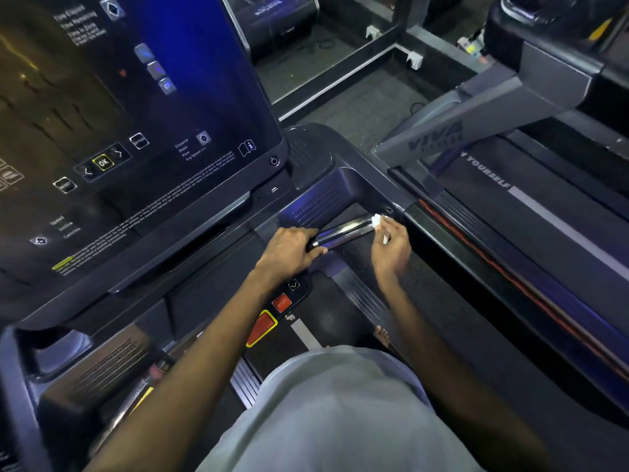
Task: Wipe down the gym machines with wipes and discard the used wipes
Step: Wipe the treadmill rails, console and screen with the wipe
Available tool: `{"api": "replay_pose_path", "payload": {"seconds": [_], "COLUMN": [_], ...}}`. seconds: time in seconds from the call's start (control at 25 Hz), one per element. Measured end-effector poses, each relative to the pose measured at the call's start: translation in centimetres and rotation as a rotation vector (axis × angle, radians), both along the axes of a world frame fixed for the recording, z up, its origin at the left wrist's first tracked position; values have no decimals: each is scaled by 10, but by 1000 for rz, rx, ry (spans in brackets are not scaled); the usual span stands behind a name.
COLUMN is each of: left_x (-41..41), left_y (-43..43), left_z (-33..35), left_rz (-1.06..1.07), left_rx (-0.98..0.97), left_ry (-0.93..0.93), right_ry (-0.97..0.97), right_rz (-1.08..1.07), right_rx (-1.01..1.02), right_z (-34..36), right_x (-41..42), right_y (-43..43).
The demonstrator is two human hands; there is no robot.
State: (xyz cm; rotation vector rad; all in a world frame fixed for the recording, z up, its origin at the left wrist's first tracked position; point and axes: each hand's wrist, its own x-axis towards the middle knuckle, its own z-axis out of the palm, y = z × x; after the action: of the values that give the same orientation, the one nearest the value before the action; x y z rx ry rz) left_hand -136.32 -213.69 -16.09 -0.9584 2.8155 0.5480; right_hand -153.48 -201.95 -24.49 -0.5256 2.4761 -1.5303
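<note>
Our right hand (391,248) pinches a white wipe (479,220) against the far end of the shiny handlebar (343,231); our left hand (289,250) is wrapped around its near end. Console housing (320,199) crowds behind; open belt lies below.

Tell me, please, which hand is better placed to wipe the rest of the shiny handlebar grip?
The right hand. It already holds the white wipe against the far end of the handlebar grip, while the left hand is wrapped around the near end, with no wipe visible in it.
</note>
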Motion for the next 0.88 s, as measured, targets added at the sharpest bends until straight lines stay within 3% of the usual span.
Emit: {"api": "replay_pose_path", "payload": {"seconds": [0.08, 0.32, 0.88], "left_x": [1, 1, 8], "left_y": [1, 0, 3], "left_z": [-1, -1, -3], "left_rz": [0, 12, 51], "left_rx": [-15, -13, -69], "left_ry": [26, 39, -1], "right_ry": [110, 179, 246], "right_rz": [98, 407, 497], "right_rx": [43, 189, 483], "right_z": [2, 14, 40], "right_x": [-7, 1, -18], "right_y": [-1, 12, -8]}}
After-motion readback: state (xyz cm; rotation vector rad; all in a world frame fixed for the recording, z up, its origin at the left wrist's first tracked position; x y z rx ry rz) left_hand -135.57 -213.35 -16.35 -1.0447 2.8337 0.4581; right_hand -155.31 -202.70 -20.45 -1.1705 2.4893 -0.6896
